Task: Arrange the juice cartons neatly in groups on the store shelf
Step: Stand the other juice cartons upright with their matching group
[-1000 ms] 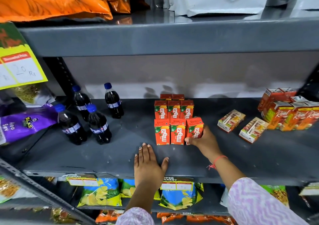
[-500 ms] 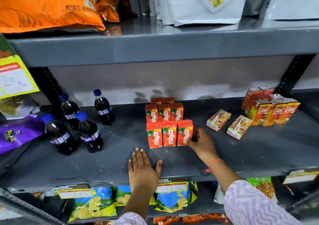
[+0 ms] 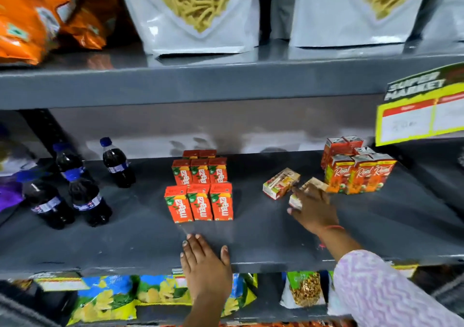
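Orange Maaza cartons (image 3: 199, 193) stand upright in neat rows at the middle of the grey shelf (image 3: 263, 249). A group of Real cartons (image 3: 359, 171) stands upright at the right. Two more cartons lie on their sides between the groups: one (image 3: 281, 183) lies free, the other (image 3: 296, 200) is under the fingers of my right hand (image 3: 313, 208), which curls over it. My left hand (image 3: 204, 266) rests flat on the shelf's front edge, fingers apart, holding nothing.
Several dark cola bottles (image 3: 88, 198) stand at the shelf's left. Snack bags fill the shelf above and the one below. A yellow price sign (image 3: 421, 116) hangs at the upper right. Bare shelf lies between the Maaza group and the lying cartons.
My right hand left the front-right Maaza carton and moved right onto the lying carton. My left hand stayed on the edge. The view shifted right and up.
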A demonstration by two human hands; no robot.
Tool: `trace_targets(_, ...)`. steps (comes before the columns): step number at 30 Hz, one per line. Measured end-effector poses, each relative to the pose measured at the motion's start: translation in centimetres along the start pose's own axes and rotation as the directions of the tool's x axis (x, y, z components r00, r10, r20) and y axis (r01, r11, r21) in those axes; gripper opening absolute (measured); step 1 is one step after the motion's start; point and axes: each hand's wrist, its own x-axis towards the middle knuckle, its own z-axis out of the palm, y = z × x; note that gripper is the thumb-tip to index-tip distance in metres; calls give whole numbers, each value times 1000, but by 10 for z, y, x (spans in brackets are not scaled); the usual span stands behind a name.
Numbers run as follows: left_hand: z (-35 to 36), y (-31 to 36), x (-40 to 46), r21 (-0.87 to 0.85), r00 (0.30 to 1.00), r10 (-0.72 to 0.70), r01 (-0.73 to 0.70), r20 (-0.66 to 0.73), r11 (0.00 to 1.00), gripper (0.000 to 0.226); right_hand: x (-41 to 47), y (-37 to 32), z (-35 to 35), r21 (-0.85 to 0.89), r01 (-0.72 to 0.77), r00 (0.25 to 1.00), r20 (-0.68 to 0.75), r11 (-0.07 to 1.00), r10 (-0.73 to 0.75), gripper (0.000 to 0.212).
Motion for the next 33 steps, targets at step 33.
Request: trace_targets(33, 37, 95, -21, 131, 995, 19, -32, 95, 991, 75, 9, 28, -12, 385, -95, 990, 134, 918, 46, 108)
